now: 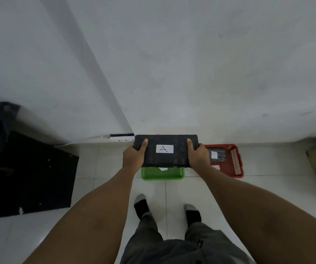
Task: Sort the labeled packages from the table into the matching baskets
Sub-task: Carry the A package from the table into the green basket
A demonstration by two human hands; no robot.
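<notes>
Both clamped on the dark package [164,151] marked A, left hand [134,157] and right hand [198,156] at opposite ends; lower level into green basket [162,175] underneath, confirm its half-hidden tag first.

"A" on black package [165,150] label

Both bare forearms reach forward from the lower corners of the frame and converge toward the centre. The left hand [133,157] clamps the left end of a dark package [164,161], thumb on top and fingers [137,148] curled around the edge. The right hand [199,156] mirrors it on the right end, thumb laid on top. Both wrists are straight. Two socked feet [141,204] stand at the lower centre below grey trousers [172,244].
</notes>
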